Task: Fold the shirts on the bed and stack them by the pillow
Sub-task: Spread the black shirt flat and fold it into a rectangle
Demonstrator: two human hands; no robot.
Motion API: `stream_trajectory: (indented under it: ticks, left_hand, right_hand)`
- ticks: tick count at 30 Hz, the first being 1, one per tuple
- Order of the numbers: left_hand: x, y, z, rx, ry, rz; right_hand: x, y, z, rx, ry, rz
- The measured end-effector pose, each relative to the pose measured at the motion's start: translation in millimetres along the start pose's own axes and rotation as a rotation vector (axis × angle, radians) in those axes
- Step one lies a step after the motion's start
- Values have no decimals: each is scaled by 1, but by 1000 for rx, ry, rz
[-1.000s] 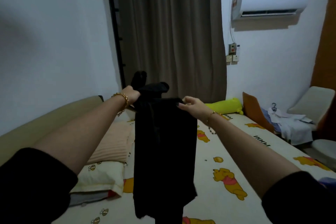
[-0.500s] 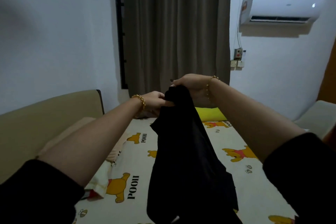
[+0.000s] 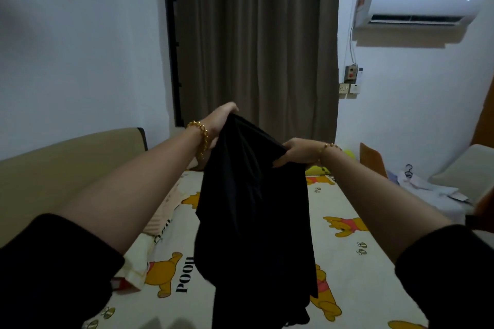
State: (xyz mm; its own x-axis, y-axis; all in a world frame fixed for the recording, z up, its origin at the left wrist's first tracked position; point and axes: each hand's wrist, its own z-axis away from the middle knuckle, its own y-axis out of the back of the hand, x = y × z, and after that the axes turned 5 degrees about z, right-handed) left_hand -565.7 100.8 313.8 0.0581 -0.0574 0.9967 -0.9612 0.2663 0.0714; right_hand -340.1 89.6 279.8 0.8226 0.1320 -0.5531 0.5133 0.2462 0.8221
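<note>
Two grips closed on one black shirt (image 3: 254, 208): your left grip (image 3: 220, 123) pinches the top edge high, right grip (image 3: 295, 152) lower, cloth hanging over the bed (image 3: 355, 232). Likely light, limp, non-slip; take hold at shoulder seams

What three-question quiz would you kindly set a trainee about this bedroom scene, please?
1. True or false: the black shirt lies flat on the bed.
2. Of the left hand and right hand, which grips the shirt? A: left only. B: right only. C: both.
3. Fill in: the peach pillow lies on the person's ____ side.

Key: 1 false, it hangs in the air above the bed. 2 C. 3 left.
</note>
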Motion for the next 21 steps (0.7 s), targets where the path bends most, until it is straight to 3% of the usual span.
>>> stream_trajectory:
  ticks: [4,7,10,14,16,18,21]
  left_hand:
    - [1,26,-7,147,-222,-667]
    - [-11,45,-8,268,-399,-1170]
    - [-23,63,-12,220,-403,-1454]
    - [-40,96,-14,281,-410,-1806]
    - [-46,110,-13,392,-370,-1795]
    - [-50,119,-13,472,-341,-1631]
    - [-51,114,-17,451,-404,-1301]
  right_hand:
    - [40,-17,-7,48,-65,-133]
    - [46,-16,-12,278,-63,-110]
    - [32,0,-16,481,-4,9]
    - [15,25,-9,493,25,186]
    - [12,34,-3,427,-17,300]
    - [14,38,-1,412,-53,437]
    - [15,34,-1,482,-65,495]
